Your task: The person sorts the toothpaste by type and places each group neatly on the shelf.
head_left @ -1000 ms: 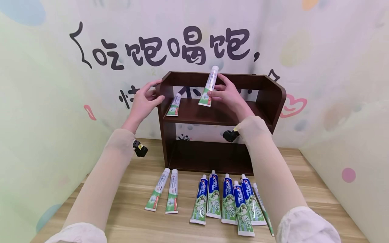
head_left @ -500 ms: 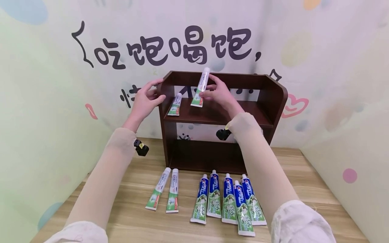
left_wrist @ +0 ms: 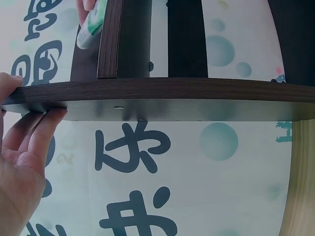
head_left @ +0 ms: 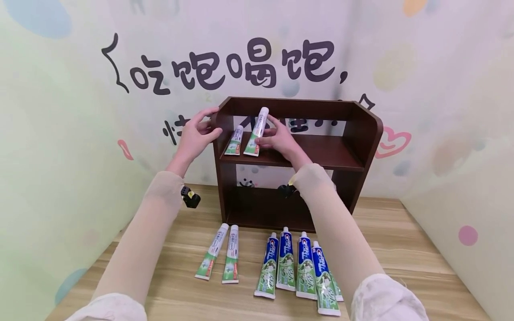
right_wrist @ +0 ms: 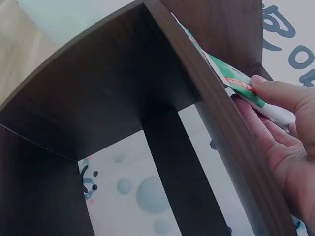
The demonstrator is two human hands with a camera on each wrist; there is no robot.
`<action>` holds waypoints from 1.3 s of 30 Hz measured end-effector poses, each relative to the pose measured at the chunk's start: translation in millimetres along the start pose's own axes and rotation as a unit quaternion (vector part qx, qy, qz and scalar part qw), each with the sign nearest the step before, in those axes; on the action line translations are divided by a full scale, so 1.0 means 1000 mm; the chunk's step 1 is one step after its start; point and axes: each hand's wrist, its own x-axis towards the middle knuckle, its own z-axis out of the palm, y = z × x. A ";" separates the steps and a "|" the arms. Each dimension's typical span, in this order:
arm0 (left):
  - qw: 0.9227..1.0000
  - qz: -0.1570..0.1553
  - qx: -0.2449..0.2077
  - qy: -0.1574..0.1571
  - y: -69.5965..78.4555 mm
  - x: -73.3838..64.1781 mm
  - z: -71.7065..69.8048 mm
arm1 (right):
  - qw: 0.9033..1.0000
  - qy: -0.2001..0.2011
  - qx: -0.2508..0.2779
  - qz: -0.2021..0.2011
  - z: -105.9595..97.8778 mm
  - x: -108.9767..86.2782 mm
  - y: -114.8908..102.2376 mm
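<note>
A white-and-green toothpaste tube [head_left: 257,133] is pinched by the right hand [head_left: 282,141] at the upper shelf [head_left: 317,151], the side panel [head_left: 225,119] gripped by the left hand [head_left: 194,137], and the neighbouring tube [head_left: 234,141] could be toppled if bumped.

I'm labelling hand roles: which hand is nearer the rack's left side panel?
Left: the left hand grips the left side panel; the right hand is farther right, holding a toothpaste tube.
</note>
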 end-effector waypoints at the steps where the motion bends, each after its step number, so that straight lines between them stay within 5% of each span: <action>1: 1.000 0.000 0.000 0.000 0.000 0.000 0.000 | 1.000 -0.004 0.001 -0.001 0.001 0.000 0.002; 9: 1.000 0.007 -0.003 -0.001 -0.002 -0.001 0.000 | 0.999 -0.044 -0.013 -0.012 0.003 -0.005 0.005; 18: 1.000 0.005 0.004 -0.002 -0.001 0.000 0.001 | 0.988 -0.079 -0.128 -0.016 -0.002 0.003 0.012; 33: 1.000 0.006 0.005 -0.003 -0.001 -0.002 -0.001 | 0.976 -0.063 -0.201 -0.058 0.003 0.005 0.021; 39: 1.000 -0.004 -0.003 -0.009 0.012 -0.006 -0.001 | 0.972 -0.067 -0.216 -0.071 0.002 0.007 0.022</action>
